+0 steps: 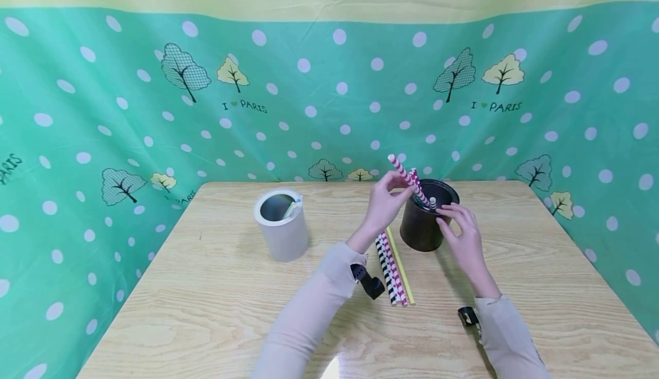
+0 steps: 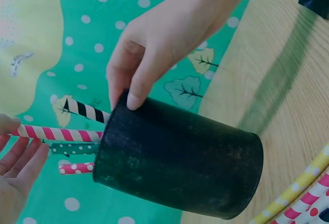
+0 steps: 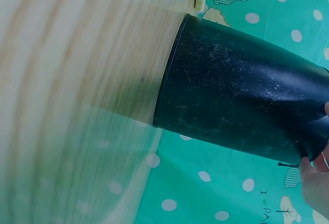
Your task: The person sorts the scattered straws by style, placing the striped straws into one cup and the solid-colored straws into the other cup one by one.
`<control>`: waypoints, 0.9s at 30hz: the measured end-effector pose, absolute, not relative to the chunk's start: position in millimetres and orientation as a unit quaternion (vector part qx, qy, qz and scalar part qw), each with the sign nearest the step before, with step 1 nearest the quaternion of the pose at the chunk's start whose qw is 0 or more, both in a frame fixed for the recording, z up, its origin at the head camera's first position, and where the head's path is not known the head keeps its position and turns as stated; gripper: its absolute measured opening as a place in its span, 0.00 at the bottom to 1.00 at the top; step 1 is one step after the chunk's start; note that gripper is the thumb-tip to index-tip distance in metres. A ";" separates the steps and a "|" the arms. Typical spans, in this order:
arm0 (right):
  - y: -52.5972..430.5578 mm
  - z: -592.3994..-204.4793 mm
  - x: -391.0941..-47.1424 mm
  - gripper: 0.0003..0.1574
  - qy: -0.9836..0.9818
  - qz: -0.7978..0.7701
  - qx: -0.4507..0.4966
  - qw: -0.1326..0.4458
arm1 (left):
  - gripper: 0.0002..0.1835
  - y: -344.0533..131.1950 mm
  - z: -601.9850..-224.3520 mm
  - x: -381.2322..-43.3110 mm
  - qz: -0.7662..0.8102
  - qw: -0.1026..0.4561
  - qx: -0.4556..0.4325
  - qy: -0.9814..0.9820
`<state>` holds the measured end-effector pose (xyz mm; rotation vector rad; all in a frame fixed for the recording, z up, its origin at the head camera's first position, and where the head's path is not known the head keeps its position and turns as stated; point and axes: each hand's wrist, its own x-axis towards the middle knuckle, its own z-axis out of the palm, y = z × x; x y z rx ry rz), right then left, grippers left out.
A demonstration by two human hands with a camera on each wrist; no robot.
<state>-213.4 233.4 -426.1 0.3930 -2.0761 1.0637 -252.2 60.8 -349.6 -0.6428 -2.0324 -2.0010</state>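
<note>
A pink-and-white striped paper straw (image 1: 400, 168) is pinched in my left hand (image 1: 385, 204), its lower end inside the black cup (image 1: 423, 231). My right hand (image 1: 465, 242) holds the cup's rim on the near right, with thumb outside and fingers over the edge in the left wrist view. Also in the cup stand a black-and-white striped straw (image 2: 86, 111), a green dotted straw (image 2: 75, 149) and a pink dotted straw (image 2: 77, 168). In the right wrist view the cup's side (image 3: 236, 90) fills the middle, with only fingertips (image 3: 308, 170) showing.
Several straws (image 1: 392, 270), black-striped, pink and yellow, lie side by side on the wooden table (image 1: 206, 310) below the cup. A white cup (image 1: 285, 239) stands to the left with a pale item (image 1: 291, 210) inside. Behind hangs a green dotted curtain (image 1: 329, 82).
</note>
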 end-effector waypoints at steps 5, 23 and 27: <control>232.9 -426.2 -214.1 0.13 -0.809 0.420 0.153 0.382 | 0.10 60.0 -340.8 -243.4 -0.661 0.110 -0.223 -0.707; 232.8 -426.3 -213.3 0.12 -0.810 0.421 0.152 0.378 | 0.13 59.7 -368.1 -255.5 -0.599 0.115 -0.255 -0.751; 232.7 -426.4 -213.3 0.12 -0.813 0.420 0.148 0.375 | 0.15 52.5 -375.9 -255.3 -0.598 0.083 -0.244 -0.759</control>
